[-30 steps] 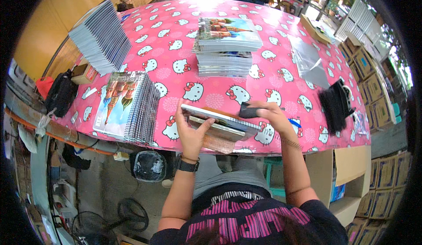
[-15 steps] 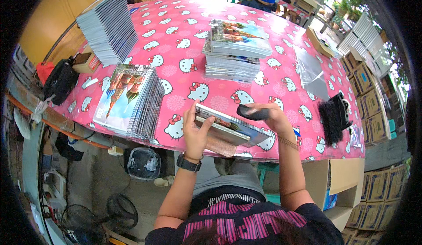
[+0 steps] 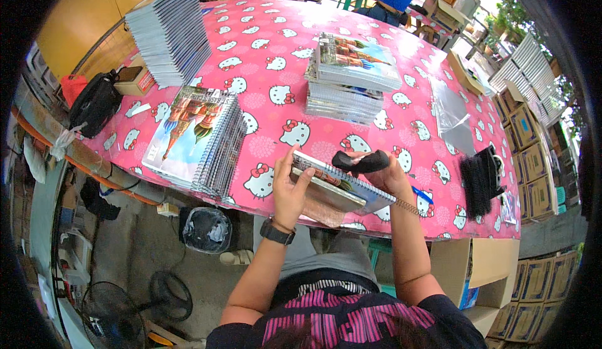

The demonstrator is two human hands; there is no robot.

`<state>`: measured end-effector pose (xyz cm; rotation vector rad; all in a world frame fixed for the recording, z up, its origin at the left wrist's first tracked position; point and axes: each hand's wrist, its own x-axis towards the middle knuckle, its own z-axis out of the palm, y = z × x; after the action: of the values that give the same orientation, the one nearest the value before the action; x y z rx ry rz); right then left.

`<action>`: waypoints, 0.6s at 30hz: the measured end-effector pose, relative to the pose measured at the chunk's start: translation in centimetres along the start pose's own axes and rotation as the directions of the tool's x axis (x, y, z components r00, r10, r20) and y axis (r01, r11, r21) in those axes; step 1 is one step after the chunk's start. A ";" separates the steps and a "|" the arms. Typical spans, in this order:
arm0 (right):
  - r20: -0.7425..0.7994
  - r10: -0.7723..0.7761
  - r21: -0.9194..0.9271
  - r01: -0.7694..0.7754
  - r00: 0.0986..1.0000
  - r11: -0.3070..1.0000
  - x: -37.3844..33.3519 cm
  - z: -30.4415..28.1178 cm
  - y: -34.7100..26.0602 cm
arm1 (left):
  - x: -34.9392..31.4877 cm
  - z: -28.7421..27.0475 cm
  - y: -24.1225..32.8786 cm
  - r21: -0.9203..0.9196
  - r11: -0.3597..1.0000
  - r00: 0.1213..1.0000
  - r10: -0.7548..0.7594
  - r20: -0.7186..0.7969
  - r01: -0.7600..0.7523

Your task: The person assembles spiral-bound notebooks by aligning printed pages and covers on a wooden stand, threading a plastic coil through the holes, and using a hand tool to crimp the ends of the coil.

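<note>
Head view shows the pink bench (image 3: 263, 147), and its tall book stack (image 3: 166, 39) could fall if bumped. Near the front edge, the left hand (image 3: 290, 195) pinches a tilted spiral book (image 3: 379, 200); a loose pinch could let it slide. The right hand (image 3: 387, 173) has its grip curled round a black thing (image 3: 360, 161), which could slip and scratch. Its thin coil (image 3: 409, 207) could snag

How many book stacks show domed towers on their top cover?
2: the colourful spiral-bound stack, near left; pale-edged stack, centre. Cannot tell for the tall grey stack.
</note>
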<state>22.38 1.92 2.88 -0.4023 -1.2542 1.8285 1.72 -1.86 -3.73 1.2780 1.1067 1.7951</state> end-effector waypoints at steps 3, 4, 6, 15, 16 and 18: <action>-0.151 0.161 -0.691 -0.221 0.975 0.688 1.6 -1.9 0.4 | -0.3 0.0 0.0 0.012 1.000 1.000 -0.009 0.005 0.009; -0.163 0.146 -0.731 -0.219 0.976 0.646 2.1 -2.2 0.4 | -0.1 0.0 0.3 0.003 1.000 1.000 -0.019 0.002 0.019; -0.134 0.160 -0.067 -0.170 0.978 0.983 0.9 -1.7 1.0 | -0.3 0.0 0.5 0.007 0.999 0.999 -0.041 -0.001 0.041; 0.008 0.185 -0.472 -0.159 0.983 0.867 3.4 -1.1 0.3 | -0.2 0.0 0.8 0.015 1.000 1.000 -0.017 0.009 0.017; -0.046 0.216 -0.602 -0.199 0.975 0.773 3.9 -1.1 -0.1 | 0.0 0.0 1.0 -0.003 1.000 1.000 -0.004 0.010 0.004; -0.067 0.229 -0.756 -0.199 0.971 0.624 4.4 -0.4 -1.0 | -0.2 -0.1 0.8 0.032 0.999 1.000 -0.016 0.015 0.016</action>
<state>20.60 5.76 4.44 -1.0241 -2.0617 1.3927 1.62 -2.39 -3.11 1.2964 1.1381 1.7594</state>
